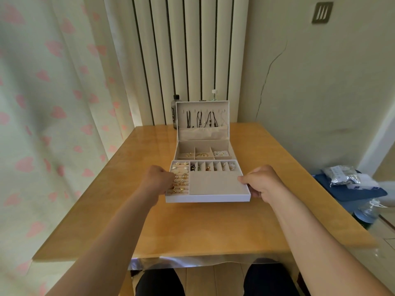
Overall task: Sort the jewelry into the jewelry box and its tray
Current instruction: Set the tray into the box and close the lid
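Observation:
A white jewelry tray (208, 198) sits on the wooden table just in front of the open jewelry box (204, 149). My left hand (157, 180) grips the tray's left edge, over the ring rolls filled with gold rings (180, 182). My right hand (261, 183) grips the tray's right edge, thumb on the rim. Small earrings (213, 167) lie in the tray's row of little compartments; its large compartment is bare. The box base holds gold pieces (198, 155) and pearl pieces (221, 153). Necklaces (203, 119) hang inside the upright lid.
Two bottles (175, 110) stand behind the box against a striped curtain. A blue bag with plastic packets (346, 180) sits off the table's right edge. A heart-patterned curtain (42, 124) hangs along the left. The table (203, 227) has bare wood near me.

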